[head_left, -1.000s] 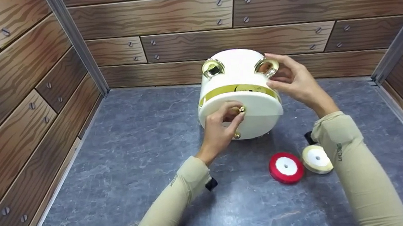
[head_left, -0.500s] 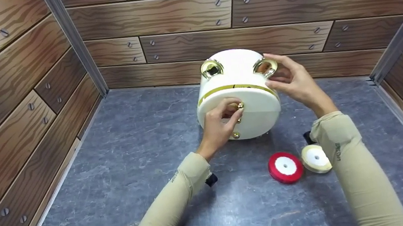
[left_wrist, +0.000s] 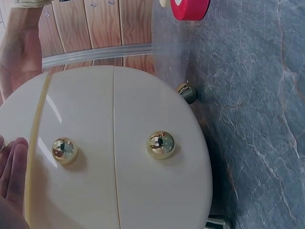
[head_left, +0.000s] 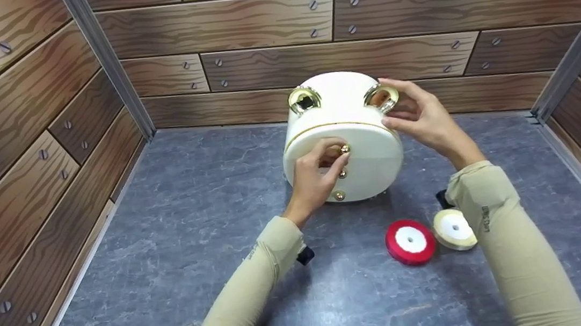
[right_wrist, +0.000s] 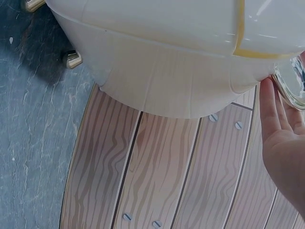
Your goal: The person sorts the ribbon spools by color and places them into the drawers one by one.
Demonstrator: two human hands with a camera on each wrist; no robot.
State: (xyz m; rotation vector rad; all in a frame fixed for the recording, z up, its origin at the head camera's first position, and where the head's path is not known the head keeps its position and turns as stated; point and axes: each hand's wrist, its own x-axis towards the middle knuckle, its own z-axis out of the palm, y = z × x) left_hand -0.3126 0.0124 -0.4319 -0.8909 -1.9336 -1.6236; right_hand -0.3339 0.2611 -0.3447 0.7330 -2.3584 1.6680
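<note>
A white, rounded jewelry box (head_left: pixel 375 175) with drawers stands on small gold feet. Its front carries gold knobs in a column, and two gold ring-shaped ears (head_left: pixel 305 100) rise from its top. My left hand (head_left: pixel 314 179) pinches the uppermost knob (head_left: pixel 345 148) between thumb and fingers. Two lower knobs (left_wrist: pixel 161 144) show in the left wrist view, below that hand. At the box's upper right, my right hand (head_left: pixel 429 118) grips around the right-hand gold ear (head_left: pixel 382 99), thumb toward the front. A thin gold line edges the top drawer, which sits nearly flush.
A red ribbon spool (head_left: pixel 424 254) lies on the grey marbled surface (head_left: pixel 210 220) in front of the box. Beside it is a cream ribbon spool (head_left: pixel 445 241), partly covered by the right sleeve. Wood-patterned walls (head_left: pixel 254 21) enclose the back and sides.
The top drawer has slid in: the wide gold gap along its upper edge has narrowed to a thin line. My left hand moved slightly up and away with its knob; the right hand held still.
</note>
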